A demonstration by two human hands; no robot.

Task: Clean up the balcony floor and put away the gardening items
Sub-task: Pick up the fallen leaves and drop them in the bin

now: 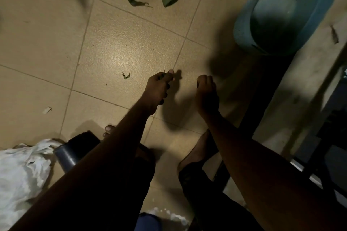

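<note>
Green leaf scrap (163,75) pinched in left hand (156,88) points away.

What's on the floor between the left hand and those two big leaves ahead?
Nothing: from left hand to the two leaves, the head view shows bare tile.

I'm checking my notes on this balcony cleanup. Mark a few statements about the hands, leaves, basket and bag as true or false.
1. The left hand pinches a bit of green leaf. True.
2. Nothing is left lying on the ground. False: several leaves lie on the floor tiles.
3. The blue basket stands at the upper right. True.
4. The white bag lies inside the basket. False: it lies on the floor at the lower left, far from the basket.
</note>
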